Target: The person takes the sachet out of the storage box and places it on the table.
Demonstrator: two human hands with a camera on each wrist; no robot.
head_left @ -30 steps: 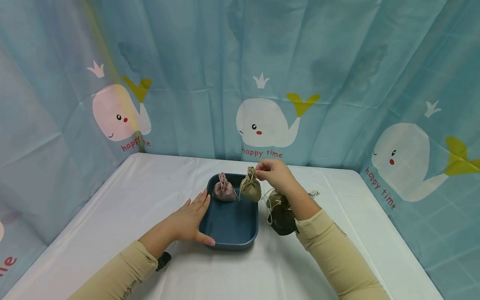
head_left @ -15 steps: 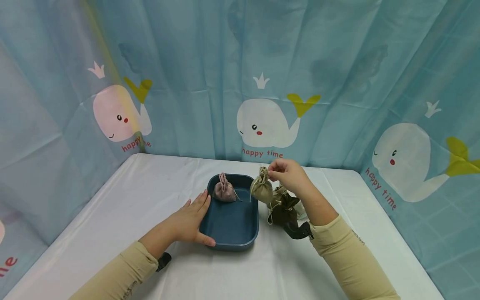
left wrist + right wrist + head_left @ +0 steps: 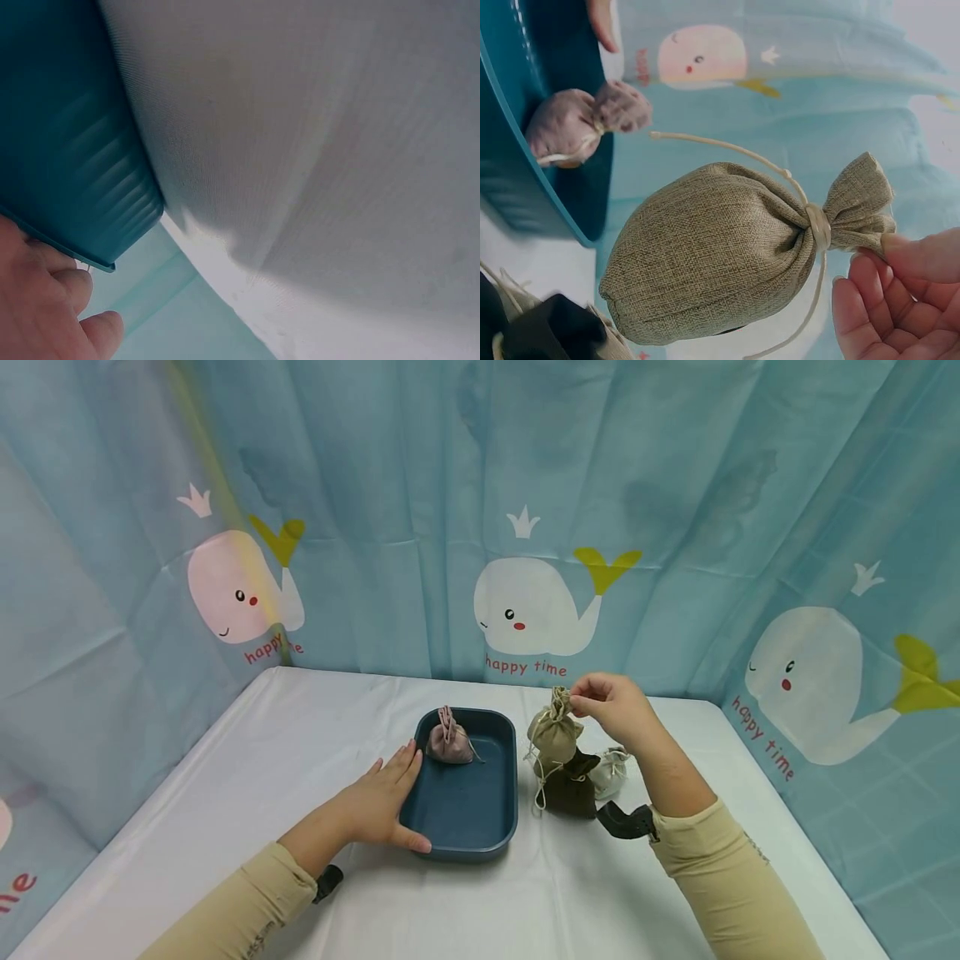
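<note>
My right hand pinches the gathered top of an olive-green drawstring pouch, which hangs right of the blue tray. Up close in the right wrist view, thumb and fingertips grip the cloth above the cord of this coarse-woven pouch. Straight fingers of my left hand rest along the tray's left rim, thumb at the near left corner. Inside the tray, at its far left, sits a pinkish drawstring pouch. The tray's ribbed outer wall fills one corner of the left wrist view.
Below the hanging pouch stands a dark brown pouch, with a white pouch beside it and another tan one partly hidden behind. A white cloth covers the table. A blue whale-print curtain encloses the back and sides.
My right hand has carried the olive-green pouch rightward, from over the tray to above the other pouches. My left hand and the tray have stayed put.
</note>
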